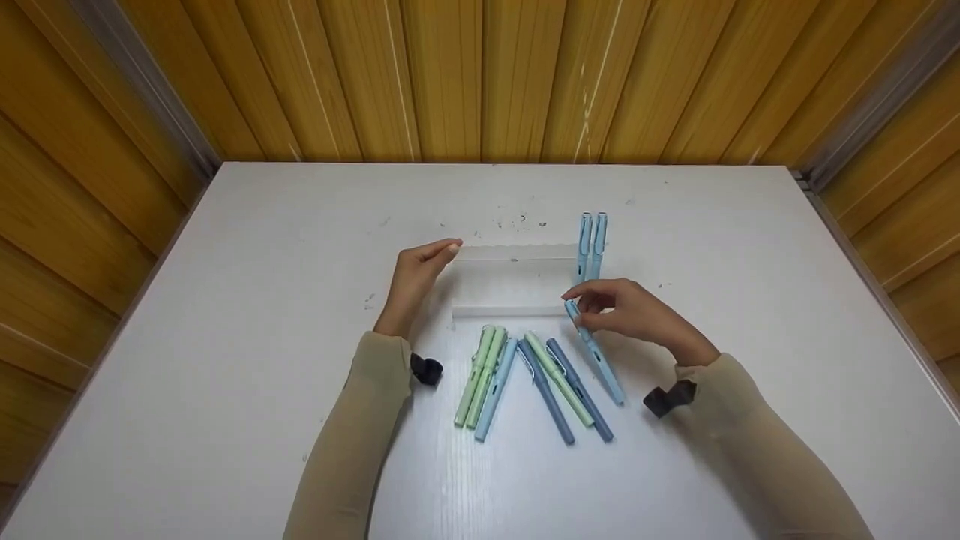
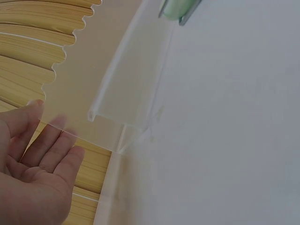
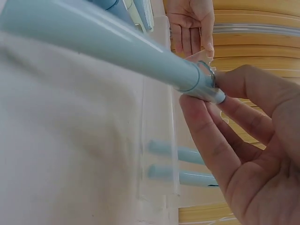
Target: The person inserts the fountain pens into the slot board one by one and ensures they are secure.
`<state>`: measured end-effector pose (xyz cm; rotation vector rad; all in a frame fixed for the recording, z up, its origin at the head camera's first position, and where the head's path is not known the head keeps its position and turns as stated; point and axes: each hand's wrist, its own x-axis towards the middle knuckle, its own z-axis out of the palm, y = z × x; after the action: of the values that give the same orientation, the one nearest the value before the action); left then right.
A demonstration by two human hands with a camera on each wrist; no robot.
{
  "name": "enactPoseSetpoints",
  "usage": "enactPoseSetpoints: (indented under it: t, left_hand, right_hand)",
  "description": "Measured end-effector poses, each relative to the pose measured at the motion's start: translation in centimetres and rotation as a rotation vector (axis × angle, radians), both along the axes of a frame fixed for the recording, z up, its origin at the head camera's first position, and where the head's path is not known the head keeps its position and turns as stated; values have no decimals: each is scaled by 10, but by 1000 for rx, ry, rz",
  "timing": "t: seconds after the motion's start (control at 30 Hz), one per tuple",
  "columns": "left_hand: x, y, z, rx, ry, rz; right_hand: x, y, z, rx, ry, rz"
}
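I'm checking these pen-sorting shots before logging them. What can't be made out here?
- Head view: the tip of the light blue pen is covered by the right hand.
- Head view: the clear rack nearly blends into the white table; its slots are too faint to count.
- Left wrist view: only the end of a green pen shows, cut by the top edge.
- Left wrist view: whether the left hand touches the rack is unclear.

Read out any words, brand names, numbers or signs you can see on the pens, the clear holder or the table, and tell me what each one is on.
None can be read.
The light blue pen pinched by the right hand: no print shows.
The clear plastic holder steadied by the left hand: plain.
The green and blue pens lying loose: any marking is too small to tell.
The white table: only dark specks, no writing.
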<state>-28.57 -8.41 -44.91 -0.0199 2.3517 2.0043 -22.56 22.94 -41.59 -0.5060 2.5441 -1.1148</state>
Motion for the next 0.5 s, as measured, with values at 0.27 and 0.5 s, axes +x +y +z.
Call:
enactPoseSetpoints:
  t: [0.27,0.5]
  left_hand:
    - [2,-2,-2,28,18,-22]
    - [1,-2,-3,32,36,-18]
  right_hand:
    - [-4,-1,10,-81,63,-77]
    - [-7,-3,16,-105,119,-139]
